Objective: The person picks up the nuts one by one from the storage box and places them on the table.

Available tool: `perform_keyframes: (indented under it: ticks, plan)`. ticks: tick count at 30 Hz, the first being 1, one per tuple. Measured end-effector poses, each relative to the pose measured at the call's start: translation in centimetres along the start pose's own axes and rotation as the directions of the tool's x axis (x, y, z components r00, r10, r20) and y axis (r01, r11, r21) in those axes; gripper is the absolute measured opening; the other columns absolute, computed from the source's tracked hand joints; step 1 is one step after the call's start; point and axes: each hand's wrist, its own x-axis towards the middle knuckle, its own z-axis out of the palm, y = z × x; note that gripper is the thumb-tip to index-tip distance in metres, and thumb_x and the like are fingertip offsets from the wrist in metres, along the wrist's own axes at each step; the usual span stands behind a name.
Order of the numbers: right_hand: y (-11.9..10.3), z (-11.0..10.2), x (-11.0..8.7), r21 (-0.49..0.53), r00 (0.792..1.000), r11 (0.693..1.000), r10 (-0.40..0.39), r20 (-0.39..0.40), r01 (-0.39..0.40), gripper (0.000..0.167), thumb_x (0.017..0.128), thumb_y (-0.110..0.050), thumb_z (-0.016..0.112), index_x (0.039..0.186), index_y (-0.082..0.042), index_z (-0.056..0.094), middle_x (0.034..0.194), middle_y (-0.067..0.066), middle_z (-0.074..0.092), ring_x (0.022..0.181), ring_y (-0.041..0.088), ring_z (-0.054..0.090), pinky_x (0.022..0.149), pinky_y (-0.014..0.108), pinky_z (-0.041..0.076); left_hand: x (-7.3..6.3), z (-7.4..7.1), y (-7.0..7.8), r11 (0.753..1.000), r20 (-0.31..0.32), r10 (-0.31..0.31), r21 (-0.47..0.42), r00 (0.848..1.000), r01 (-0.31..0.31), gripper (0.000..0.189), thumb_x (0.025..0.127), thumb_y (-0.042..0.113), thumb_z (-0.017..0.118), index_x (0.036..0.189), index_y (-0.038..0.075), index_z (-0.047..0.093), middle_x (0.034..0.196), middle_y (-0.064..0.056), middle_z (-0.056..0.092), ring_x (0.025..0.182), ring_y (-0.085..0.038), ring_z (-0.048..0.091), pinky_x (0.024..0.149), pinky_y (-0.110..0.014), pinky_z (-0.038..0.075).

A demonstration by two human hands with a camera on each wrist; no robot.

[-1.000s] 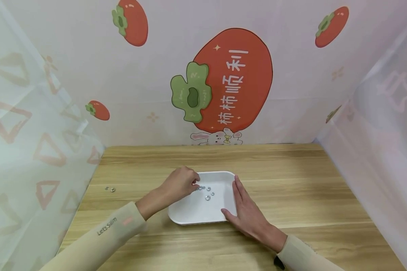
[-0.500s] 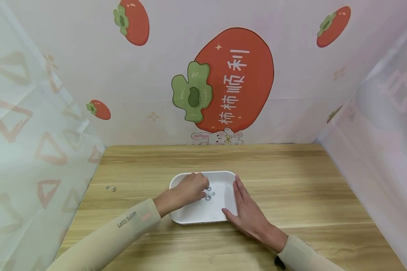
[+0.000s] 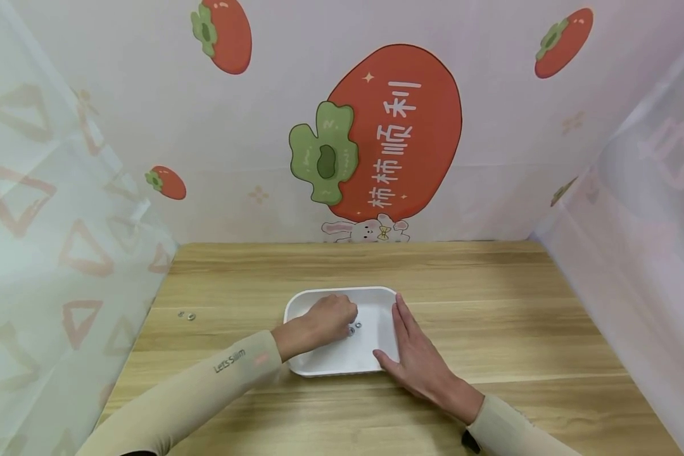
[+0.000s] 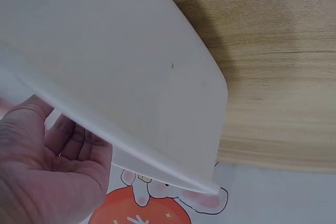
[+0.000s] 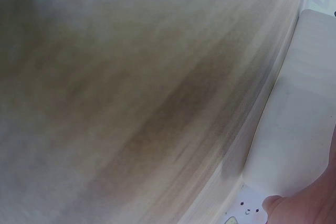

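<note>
A white rectangular tray (image 3: 330, 367) rests on the wooden table. My left hand (image 3: 327, 320) reaches into it with bent fingers, over several small silver metal rings that look like nuts or washers. One ring (image 3: 351, 330) shows beside its thumb, and another small ring (image 3: 358, 325) lies just right of it. The hand hides whatever is at its fingertips. In the left wrist view, that hand (image 4: 63, 166) is partly behind the tray wall (image 4: 131, 66). My right hand (image 3: 418, 361) rests against the tray's right end, its fingers straight along the edge and its thumb at the near corner.
Two small metal rings (image 3: 186, 315) lie on the table (image 3: 462, 272) at the far left, apart from the tray. A white printed cloth (image 3: 234, 126) hangs behind the table, with cloth walls at both sides.
My left hand has moved right within the tray, from its far-left part toward the middle, and now covers rings that showed before. The right hand and the tray have stayed in place.
</note>
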Motion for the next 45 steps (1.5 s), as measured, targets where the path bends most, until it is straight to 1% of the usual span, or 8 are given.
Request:
perform_keyframes:
  ticks: [5,12,17,22,27,32,36,45]
  plan:
    - [-0.1,-0.1,0.1,0.0,1.0,1.0,0.001,0.01,-0.001,0.101,0.1,-0.053,0.065,0.163,0.011,0.02,0.177,0.02,0.007,0.159,0.037,0.027,0.119,0.05,0.04,0.2,0.3,0.0,1.0,-0.001,0.007,0.013,1.0,-0.007,0.016,0.087,0.01,0.084,0.079,0.011,0.07,0.07,0.002,0.058,0.062,-0.011,0.046,0.056,-0.023,0.04]
    - [0.0,-0.1,0.1,-0.012,1.0,1.0,-0.005,-0.001,0.005,0.1,0.099,-0.052,0.066,0.161,0.013,0.022,0.175,0.024,0.012,0.158,0.037,0.029,0.118,0.049,0.042,0.5,0.7,0.1,0.999,0.002,0.009,0.034,1.0,-0.009,0.02,0.087,0.012,0.085,0.075,0.012,0.069,0.067,0.002,0.058,0.058,-0.01,0.046,0.053,-0.023,0.042]
    - [0.0,0.0,0.0,-0.004,1.0,1.0,-0.007,-0.004,0.007,0.101,0.098,-0.051,0.067,0.161,0.013,0.022,0.175,0.025,0.013,0.158,0.037,0.029,0.118,0.05,0.042,0.6,1.1,0.2,0.999,0.004,0.023,0.036,1.0,-0.023,0.016,0.086,0.011,0.084,0.077,0.013,0.071,0.07,0.002,0.062,0.06,-0.01,0.049,0.055,-0.025,0.046]
    - [0.0,0.0,0.0,-0.003,1.0,1.0,-0.009,-0.007,0.009,0.101,0.098,-0.051,0.067,0.161,0.013,0.022,0.174,0.025,0.014,0.158,0.038,0.029,0.117,0.05,0.043,0.6,1.4,0.1,0.998,-0.018,0.038,0.051,0.999,-0.037,0.011,0.085,0.008,0.081,0.079,0.011,0.072,0.073,-0.001,0.065,0.061,-0.011,0.05,0.057,-0.027,0.049]
    - [0.0,0.1,0.0,-0.01,1.0,1.0,-0.007,-0.006,0.007,0.1,0.099,-0.05,0.066,0.161,0.013,0.022,0.174,0.025,0.013,0.158,0.037,0.029,0.118,0.05,0.042,0.6,1.6,0.0,0.997,-0.028,0.047,0.06,0.999,-0.045,0.012,0.082,0.005,0.081,0.077,0.012,0.071,0.073,-0.001,0.065,0.06,-0.012,0.05,0.056,-0.028,0.049]
    - [-0.1,0.0,0.0,-0.003,1.0,1.0,0.0,0.004,0.0,0.101,0.099,-0.051,0.067,0.162,0.013,0.021,0.175,0.024,0.012,0.158,0.036,0.027,0.119,0.05,0.041,0.6,1.4,0.0,0.998,-0.019,0.038,0.06,0.999,-0.037,0.008,0.084,0.006,0.08,0.08,0.01,0.074,0.074,-0.001,0.067,0.06,-0.011,0.05,0.056,-0.027,0.049]
    - [-0.1,-0.1,0.0,-0.008,1.0,1.0,0.004,0.011,-0.004,0.101,0.099,-0.052,0.066,0.162,0.012,0.021,0.175,0.023,0.011,0.159,0.036,0.027,0.119,0.05,0.04,0.7,1.3,0.0,0.999,-0.015,0.023,0.031,1.0,-0.022,0.009,0.085,0.004,0.08,0.08,0.01,0.075,0.073,-0.001,0.068,0.059,-0.01,0.052,0.055,-0.025,0.049]
    - [-0.1,-0.1,0.0,-0.01,1.0,1.0,0.01,0.017,-0.01,0.1,0.1,-0.052,0.065,0.162,0.012,0.02,0.175,0.023,0.011,0.159,0.036,0.026,0.119,0.05,0.04,0.7,1.2,-0.2,0.998,0.029,-0.013,-0.059,0.999,0.015,0.014,0.082,0.001,0.082,0.076,0.01,0.073,0.068,0.001,0.065,0.056,-0.008,0.051,0.051,-0.019,0.043]
